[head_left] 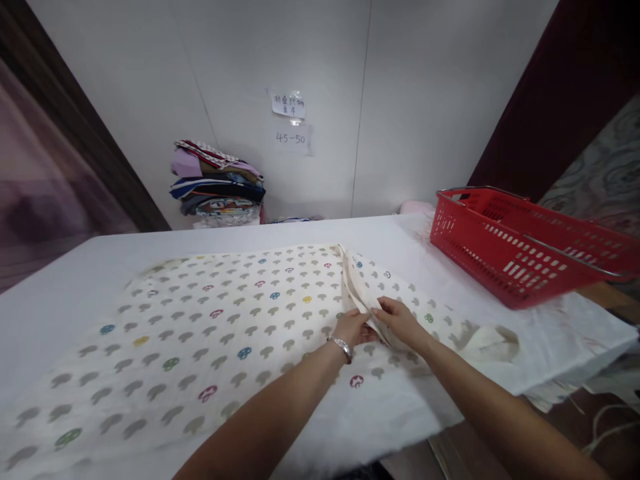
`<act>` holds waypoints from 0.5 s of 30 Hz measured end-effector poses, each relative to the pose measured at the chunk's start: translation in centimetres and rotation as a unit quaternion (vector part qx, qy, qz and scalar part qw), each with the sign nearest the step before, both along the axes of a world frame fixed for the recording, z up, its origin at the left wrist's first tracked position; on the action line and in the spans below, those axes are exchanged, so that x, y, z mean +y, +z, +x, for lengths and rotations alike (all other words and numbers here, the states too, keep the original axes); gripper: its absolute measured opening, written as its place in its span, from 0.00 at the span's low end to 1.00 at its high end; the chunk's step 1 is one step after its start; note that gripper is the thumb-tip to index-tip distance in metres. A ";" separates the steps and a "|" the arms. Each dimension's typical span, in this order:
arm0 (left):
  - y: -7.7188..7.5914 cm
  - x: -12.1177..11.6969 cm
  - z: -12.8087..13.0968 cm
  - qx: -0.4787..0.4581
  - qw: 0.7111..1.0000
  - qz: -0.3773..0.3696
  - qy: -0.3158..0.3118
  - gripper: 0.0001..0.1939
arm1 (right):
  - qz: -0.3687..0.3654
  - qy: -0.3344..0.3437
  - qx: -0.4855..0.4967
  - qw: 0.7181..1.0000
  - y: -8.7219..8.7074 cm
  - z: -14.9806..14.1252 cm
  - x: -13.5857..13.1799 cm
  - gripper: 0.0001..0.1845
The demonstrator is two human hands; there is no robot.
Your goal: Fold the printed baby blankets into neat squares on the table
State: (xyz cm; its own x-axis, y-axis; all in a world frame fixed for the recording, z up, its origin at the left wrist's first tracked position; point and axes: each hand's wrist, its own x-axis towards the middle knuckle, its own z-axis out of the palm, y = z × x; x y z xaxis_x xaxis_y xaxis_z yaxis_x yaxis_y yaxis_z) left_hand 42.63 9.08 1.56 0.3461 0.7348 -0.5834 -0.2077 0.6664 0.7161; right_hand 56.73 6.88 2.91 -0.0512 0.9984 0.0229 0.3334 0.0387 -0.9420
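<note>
Across the white-covered table (390,233), your white mushroom-print fabric sheet (225,317) lay with its long axis left to right, printed caps pointing away from you, curled end (490,343) to the right. A raised fold (352,283) ran from the far edge toward you. Your left hand (353,328) and right hand (397,319) both had fingers clamped on it.

Red basket (493,267) and fabric pile (217,187) by a pale wall (330,80)

The basket is set on a white table (395,233); two papers (294,139) are fixed above, the lower marked "45-50".
</note>
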 end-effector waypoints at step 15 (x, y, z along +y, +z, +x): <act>2.0 -1.2 -0.7 0.038 0.992 0.115 0.025 0.09 | 0.133 0.056 -0.329 0.933 2.3 -1.4 -2.2 0.11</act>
State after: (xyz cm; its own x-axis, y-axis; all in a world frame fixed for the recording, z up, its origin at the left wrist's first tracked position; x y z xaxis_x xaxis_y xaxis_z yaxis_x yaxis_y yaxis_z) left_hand 41.90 7.86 3.55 0.2660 0.8670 -0.4213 -0.1759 0.4734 0.8631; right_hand 55.33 4.64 5.18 -0.2449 0.9495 0.1963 0.8160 0.3112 -0.4872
